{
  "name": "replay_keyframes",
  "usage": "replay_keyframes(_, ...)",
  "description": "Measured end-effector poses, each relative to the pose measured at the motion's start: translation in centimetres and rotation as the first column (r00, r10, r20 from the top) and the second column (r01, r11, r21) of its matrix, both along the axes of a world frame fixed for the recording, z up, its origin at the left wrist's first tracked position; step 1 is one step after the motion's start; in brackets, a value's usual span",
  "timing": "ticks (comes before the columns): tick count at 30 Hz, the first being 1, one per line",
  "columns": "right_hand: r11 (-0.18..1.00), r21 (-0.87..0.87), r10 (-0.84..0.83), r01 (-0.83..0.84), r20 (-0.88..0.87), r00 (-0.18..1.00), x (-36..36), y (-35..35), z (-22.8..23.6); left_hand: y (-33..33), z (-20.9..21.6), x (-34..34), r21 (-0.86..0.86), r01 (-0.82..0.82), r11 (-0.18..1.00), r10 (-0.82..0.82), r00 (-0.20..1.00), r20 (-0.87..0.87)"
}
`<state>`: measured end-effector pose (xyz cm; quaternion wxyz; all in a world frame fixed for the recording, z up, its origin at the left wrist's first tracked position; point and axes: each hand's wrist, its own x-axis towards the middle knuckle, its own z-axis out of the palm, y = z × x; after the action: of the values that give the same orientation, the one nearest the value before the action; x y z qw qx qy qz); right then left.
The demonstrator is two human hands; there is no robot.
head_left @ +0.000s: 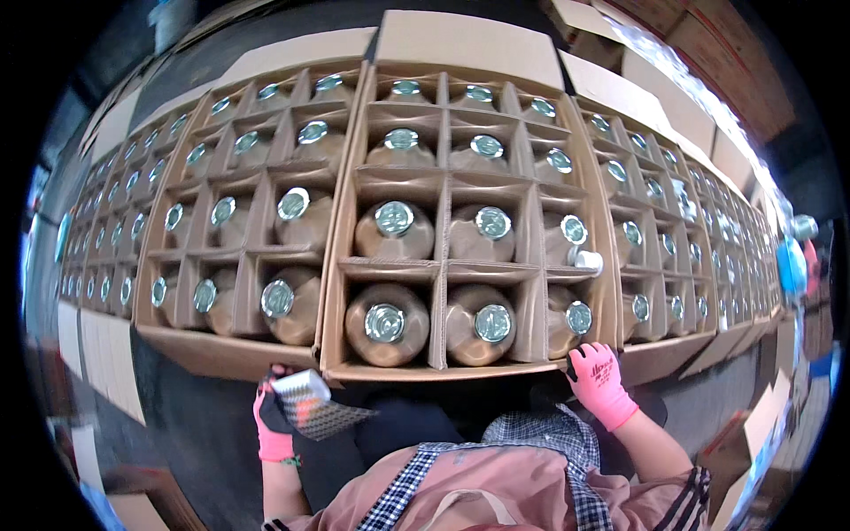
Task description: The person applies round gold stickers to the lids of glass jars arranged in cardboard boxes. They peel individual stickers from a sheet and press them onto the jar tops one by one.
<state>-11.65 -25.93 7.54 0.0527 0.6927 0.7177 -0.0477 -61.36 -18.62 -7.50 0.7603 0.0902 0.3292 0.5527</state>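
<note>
Both my hands wear pink gloves with dark palms and fingers. Left of centre, my left hand is closed on a curled patterned sheet with rows of small printed marks; part of it is pale and rolled over. My right hand has its fingers bent over the front rim of the middle cardboard box, near its right corner. Inside this box, cardboard dividers separate several clear round glass bottles with open mouths. A small white piece rests beside one bottle's neck in the right column.
More divided boxes of bottles stand tightly alongside, at the left and right. Their flaps fold outward, including a tall back flap. Blue and pink items show at the far right. Stacked cartons stand at the back right.
</note>
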Motion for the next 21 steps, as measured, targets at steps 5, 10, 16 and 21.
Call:
replay_keyframes(5, 1.000, 0.006, -0.025, 0.025, -0.007, 1.000, -0.5, -0.7, -0.3, 0.9, -0.7, -0.2, 0.160, 0.014, 0.987, 0.028, 0.965, -0.259)
replay_keyframes(10, 0.999, 0.052, 0.009, -0.005, -0.075, 0.997, 0.5, -1.0, -0.7, 1.6, 1.1, 1.0, 0.116, 0.029, 0.993, 0.028, 0.887, -0.460)
replay_keyframes(16, 0.983, 0.163, 0.118, -0.080, -0.237, 0.964, 2.6, -1.1, -1.8, 0.2, 5.3, 3.4, 0.167, 0.021, 0.986, 0.093, 0.758, -0.645)
replay_keyframes(21, 0.954, 0.202, 0.284, -0.223, -0.364, 0.887, 4.1, -0.4, -2.9, -0.5, 9.6, 6.5, 0.130, 0.078, 0.989, 0.038, 0.701, -0.712)
